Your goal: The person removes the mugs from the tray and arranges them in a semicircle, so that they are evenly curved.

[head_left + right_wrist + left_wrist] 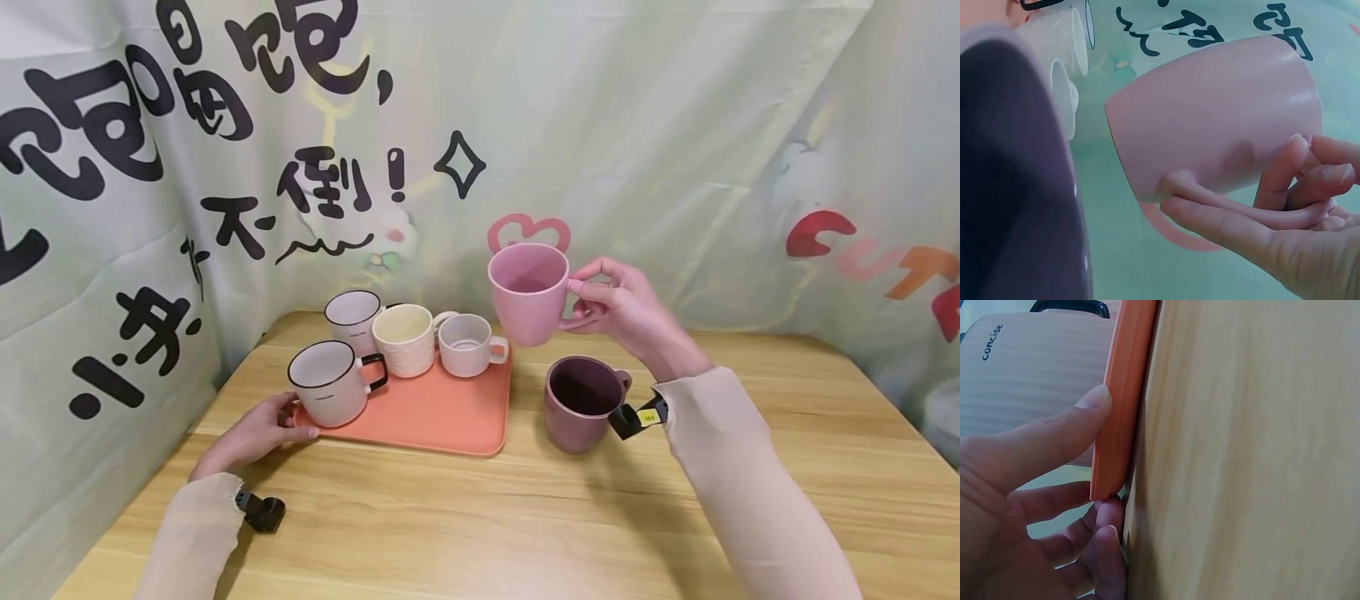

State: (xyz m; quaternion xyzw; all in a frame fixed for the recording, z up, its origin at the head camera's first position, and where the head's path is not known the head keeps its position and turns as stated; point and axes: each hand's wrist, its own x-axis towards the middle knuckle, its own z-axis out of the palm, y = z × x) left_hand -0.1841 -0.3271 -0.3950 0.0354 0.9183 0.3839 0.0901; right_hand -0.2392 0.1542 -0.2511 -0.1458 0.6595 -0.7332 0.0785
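Note:
My right hand holds a pink mug by its handle, lifted upright in the air above the table, to the right of the tray. The right wrist view shows my fingers curled round the handle of that pink mug. A dark purple mug stands on the table just below it. My left hand grips the front left corner of the orange tray. In the left wrist view my thumb lies on the rim of the tray and my fingers curl at its corner.
Several mugs stand on the tray: a white black-rimmed one near my left hand, another behind it, a cream one and a ribbed white one. A printed cloth backdrop surrounds the wooden table.

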